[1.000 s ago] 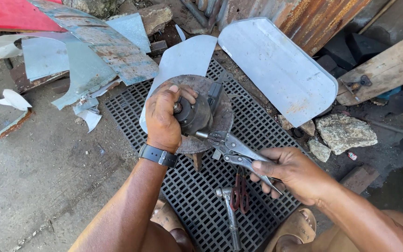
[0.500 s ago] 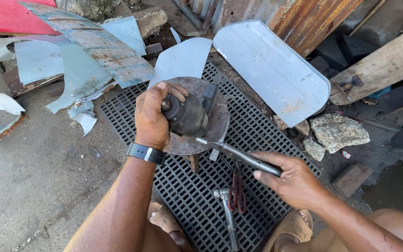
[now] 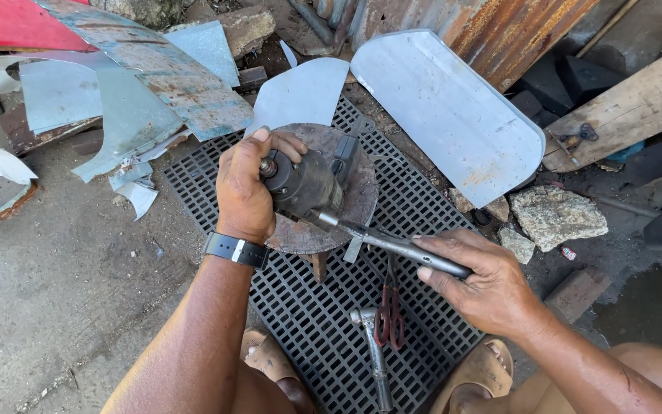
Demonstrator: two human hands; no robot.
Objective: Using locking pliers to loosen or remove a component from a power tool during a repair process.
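Observation:
My left hand (image 3: pixel 245 188) grips a dark cylindrical motor-like part (image 3: pixel 308 182) with a short shaft at its end, held over a rusty round metal disc (image 3: pixel 362 192). A black band sits on that wrist. My right hand (image 3: pixel 476 280) holds the handle of a long grey metal tool (image 3: pixel 392 244), whose head touches the underside of the dark part. Both rest above a black plastic grid mat (image 3: pixel 300 307).
On the mat lie red-handled pliers (image 3: pixel 389 310) and a metal ratchet wrench (image 3: pixel 373 353). Cut sheet-metal pieces (image 3: pixel 453 107) lie around, with rusty corrugated sheet (image 3: pixel 499 31), stones (image 3: pixel 557 215) and a wooden plank (image 3: pixel 630 107) at right. My sandalled feet (image 3: pixel 270 360) are at the bottom.
My left hand has turned the dark part so its shaft end faces up-left. The tool in my right hand has shifted from locking-plier grip at the disc's edge to pressing under the part.

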